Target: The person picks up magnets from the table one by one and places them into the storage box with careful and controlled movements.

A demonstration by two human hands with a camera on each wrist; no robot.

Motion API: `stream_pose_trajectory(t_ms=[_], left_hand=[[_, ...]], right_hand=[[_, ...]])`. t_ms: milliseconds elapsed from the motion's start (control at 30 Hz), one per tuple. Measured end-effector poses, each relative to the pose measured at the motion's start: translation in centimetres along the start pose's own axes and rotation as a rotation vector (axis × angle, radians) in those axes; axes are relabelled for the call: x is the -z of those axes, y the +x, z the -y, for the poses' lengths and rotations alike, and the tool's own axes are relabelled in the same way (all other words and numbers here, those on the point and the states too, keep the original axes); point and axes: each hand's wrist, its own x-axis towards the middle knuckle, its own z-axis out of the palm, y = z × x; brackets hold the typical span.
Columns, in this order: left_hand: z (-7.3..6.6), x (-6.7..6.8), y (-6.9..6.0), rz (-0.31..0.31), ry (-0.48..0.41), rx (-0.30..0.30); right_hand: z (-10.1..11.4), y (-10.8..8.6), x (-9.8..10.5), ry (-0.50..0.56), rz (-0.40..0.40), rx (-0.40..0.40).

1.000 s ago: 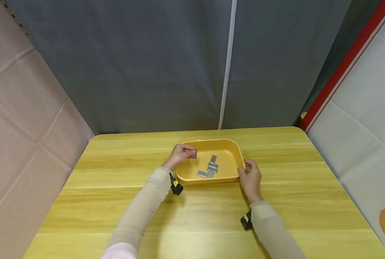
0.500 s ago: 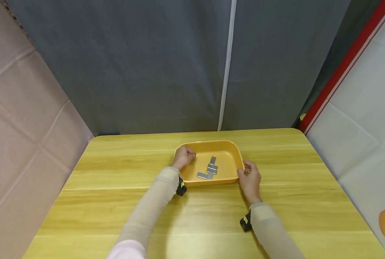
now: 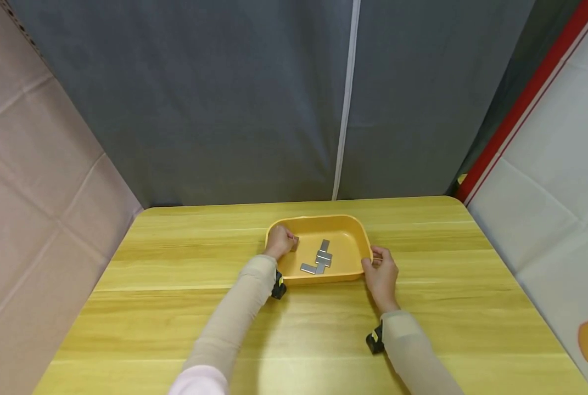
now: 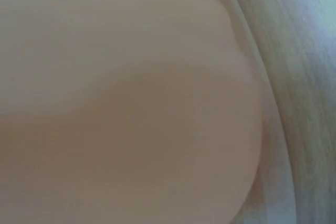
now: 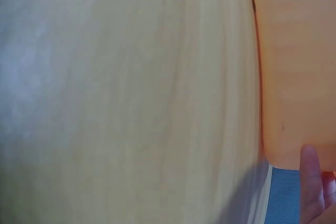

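A yellow rectangular tray (image 3: 343,236) sits near the table's back edge. Several small flat silvery rectangular pieces (image 3: 324,257) lie in it, edge to edge in a bent chain. Inside the tray's left end, my left hand (image 3: 279,241) pinches another small flat piece (image 3: 295,242), dull brownish-grey and mostly covered by the fingers. My right hand (image 3: 381,274) grips the tray's right rim, thumb on the near side. In the right wrist view the thumb (image 5: 311,177) lies against the tray wall (image 5: 299,87). The left wrist view is blurred and mostly filled by the hand.
The wood-grain table (image 3: 323,329) extends on all sides of the tray. A grey curtain (image 3: 249,109) hangs behind its back edge. Pale sheets stand at left (image 3: 51,192) and right (image 3: 555,192).
My left hand has moved slightly right and down into the tray with its piece, now lower behind the fingers. The right hand keeps its grip on the rim; the chain of pieces is unchanged.
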Motion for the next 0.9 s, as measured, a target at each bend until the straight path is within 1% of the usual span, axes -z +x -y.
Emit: stream_pose_trajectory(t_ms=[33, 133, 167, 200, 233, 267, 300, 333, 400, 433, 500, 533, 567, 600, 633, 667, 700, 733, 767, 800, 833, 867, 900], left_hand=[[-0.4, 0.4, -0.4, -0.022, -0.016, -0.018], [-3.3, 3.1, -2.3, 0.059, -0.058, 0.044], [-3.9, 3.7, -2.7, 0.081, -0.066, 0.065], [-4.3, 3.8, -2.9, 0.062, -0.05, 0.063], [-3.9, 3.4, -2.6, 0.059, -0.044, 0.056], [-3.1, 2.7, -2.0, 0.057, -0.03, 0.055], [-1.7, 1.4, -1.0, 0.048, -0.018, 0.038], [0.1, -0.1, 0.2, 0.039, -0.01, 0.018], [4.4, -3.8, 3.1, 0.013, 0.023, -0.019], [7.0, -6.0, 5.0, 0.015, 0.026, -0.03], [10.7, -9.4, 7.9, 0.041, 0.06, 0.007], [12.6, -11.0, 9.2, 0.026, 0.067, -0.002], [14.3, -12.6, 10.4, 0.017, 0.074, -0.008], [15.5, -13.7, 11.3, 0.005, 0.075, -0.017], [16.4, -14.4, 11.9, -0.005, 0.077, -0.027], [16.6, -14.6, 12.0, -0.003, 0.078, -0.03], [16.4, -14.5, 11.8, -0.011, 0.078, -0.039], [15.7, -13.8, 11.3, -0.007, 0.075, -0.039], [14.5, -12.8, 10.5, -0.003, 0.078, -0.038], [13.0, -11.5, 9.4, -0.008, 0.08, -0.038], [11.5, -10.1, 8.3, 0.008, 0.079, -0.029], [9.8, -8.6, 7.0, 0.006, 0.077, -0.03], [8.2, -7.2, 5.8, -0.008, 0.075, -0.04]], right_hand=[[0.0, 0.0, 0.0, 0.0, 0.001, -0.002], [0.0, 0.0, 0.0, -0.004, 0.006, -0.009], [0.0, 0.0, -0.1, -0.006, 0.006, -0.011], [0.0, 0.0, -0.1, -0.008, 0.006, -0.012], [0.0, 0.0, -0.1, -0.011, 0.004, -0.011], [0.0, 0.0, -0.1, -0.01, 0.003, -0.008], [0.0, 0.0, -0.1, -0.008, 0.0, -0.006], [0.0, 0.0, -0.2, -0.006, -0.002, -0.002], [0.0, -0.1, -0.2, 0.001, -0.007, 0.009], [0.0, -0.1, -0.3, 0.006, -0.008, 0.014], [0.0, -0.1, -0.3, 0.013, -0.01, 0.019], [0.0, -0.1, -0.3, 0.014, -0.009, 0.02], [0.0, -0.1, -0.4, 0.016, -0.009, 0.02], [0.0, -0.1, -0.4, 0.018, -0.007, 0.02], [0.1, -0.1, -0.4, 0.018, -0.006, 0.019], [0.1, -0.1, -0.4, 0.019, -0.005, 0.018], [0.1, -0.1, -0.4, 0.02, -0.004, 0.017], [0.2, -0.1, -0.4, 0.021, -0.004, 0.017], [0.2, 0.0, -0.4, 0.023, -0.003, 0.019], [0.2, 0.0, -0.4, 0.023, -0.005, 0.021], [0.2, 0.0, -0.4, 0.022, -0.006, 0.024], [0.2, 0.1, -0.4, 0.022, -0.008, 0.027], [0.2, 0.1, -0.4, 0.022, -0.01, 0.03]])
